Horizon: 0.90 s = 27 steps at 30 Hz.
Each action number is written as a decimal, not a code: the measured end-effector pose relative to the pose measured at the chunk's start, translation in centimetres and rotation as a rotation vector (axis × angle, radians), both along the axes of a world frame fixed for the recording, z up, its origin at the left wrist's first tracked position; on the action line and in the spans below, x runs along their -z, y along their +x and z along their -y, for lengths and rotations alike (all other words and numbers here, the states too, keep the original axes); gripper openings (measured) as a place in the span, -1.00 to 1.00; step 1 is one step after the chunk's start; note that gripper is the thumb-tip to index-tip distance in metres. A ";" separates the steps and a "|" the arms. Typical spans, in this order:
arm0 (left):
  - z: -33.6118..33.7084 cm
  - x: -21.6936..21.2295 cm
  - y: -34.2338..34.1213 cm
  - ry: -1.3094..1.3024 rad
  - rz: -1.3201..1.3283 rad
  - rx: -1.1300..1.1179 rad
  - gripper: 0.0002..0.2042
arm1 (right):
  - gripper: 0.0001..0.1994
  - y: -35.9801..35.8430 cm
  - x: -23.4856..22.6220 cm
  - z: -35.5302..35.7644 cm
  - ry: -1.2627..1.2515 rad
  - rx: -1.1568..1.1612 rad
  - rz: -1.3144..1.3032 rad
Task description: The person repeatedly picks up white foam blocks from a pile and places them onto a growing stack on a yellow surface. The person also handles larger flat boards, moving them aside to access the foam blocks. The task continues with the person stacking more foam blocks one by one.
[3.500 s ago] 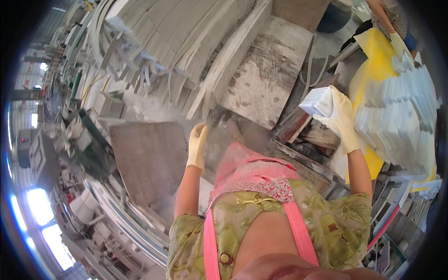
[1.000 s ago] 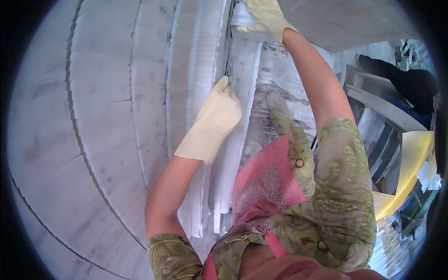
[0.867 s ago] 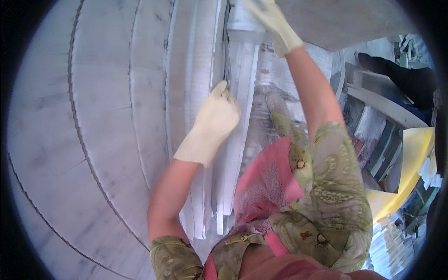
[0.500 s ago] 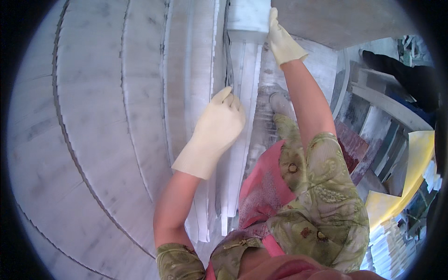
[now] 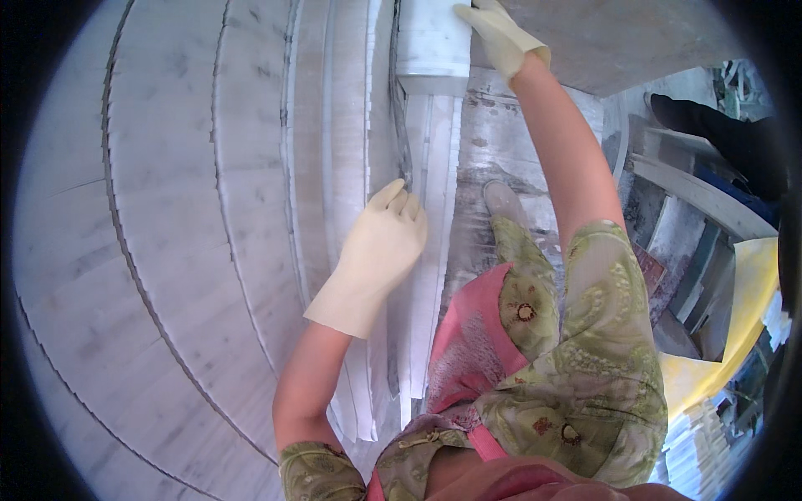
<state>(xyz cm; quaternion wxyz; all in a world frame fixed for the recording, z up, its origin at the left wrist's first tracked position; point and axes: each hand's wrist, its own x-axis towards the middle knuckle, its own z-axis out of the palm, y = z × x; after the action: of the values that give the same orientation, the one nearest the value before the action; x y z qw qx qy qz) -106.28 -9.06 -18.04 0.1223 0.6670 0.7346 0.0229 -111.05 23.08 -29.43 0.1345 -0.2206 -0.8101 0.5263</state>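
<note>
Pale rubber gloves cover both my hands. My left hand is closed near the middle, its fingers curled at the lower visible end of a dark grey cable-like strand. That strand runs up beside a white block lying on narrow white stone strips. At the top edge, my right hand has its thumb spread onto the block's right side. Its other fingers point away, partly cut off by the picture's edge, and I see nothing gripped in them.
Large white-grey stone slabs stand in rows on the left. A broad greyish panel is at the upper right. Stone offcuts, a yellow sheet and a person's dark-clad leg lie to the right. My shoe is below the block.
The view has shifted slightly, so most things sit lower. My right hand has moved left against the block, its thumb now over the block's side. My left hand stays curled at the strand.
</note>
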 end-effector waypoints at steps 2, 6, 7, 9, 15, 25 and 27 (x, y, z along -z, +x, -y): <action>0.0 0.4 -0.2 0.083 -0.016 0.004 -0.93 | -0.45 -0.9 1.7 0.2 -0.131 0.117 0.009; 0.2 0.8 -0.3 0.121 -0.019 0.006 -0.90 | -0.46 -2.1 3.9 -0.4 -0.025 0.073 -0.004; 0.2 0.8 -0.3 0.125 -0.011 -0.002 -0.89 | -0.46 -2.2 4.2 -0.8 -0.016 0.082 0.006; 0.2 0.8 -0.2 0.138 -0.024 -0.012 -0.88 | -0.47 -2.4 4.6 -1.7 0.008 0.106 0.020; -0.3 0.1 -0.5 0.131 -0.004 0.009 -0.87 | -0.41 -2.6 5.0 -1.6 0.155 0.076 0.064; -0.3 -0.6 -0.6 0.013 -0.011 -0.015 -0.94 | -0.46 3.1 4.7 0.1 -0.294 0.177 -0.066; -0.2 -0.6 -0.7 0.009 -0.006 -0.004 -0.94 | -0.47 4.6 4.3 0.6 -0.289 0.117 -0.049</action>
<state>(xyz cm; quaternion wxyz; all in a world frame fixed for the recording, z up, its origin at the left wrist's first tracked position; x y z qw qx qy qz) -107.00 -8.83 -17.45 0.1170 0.6663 0.7360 0.0245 -106.45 22.44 -33.75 0.1517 -0.2716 -0.7082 0.6337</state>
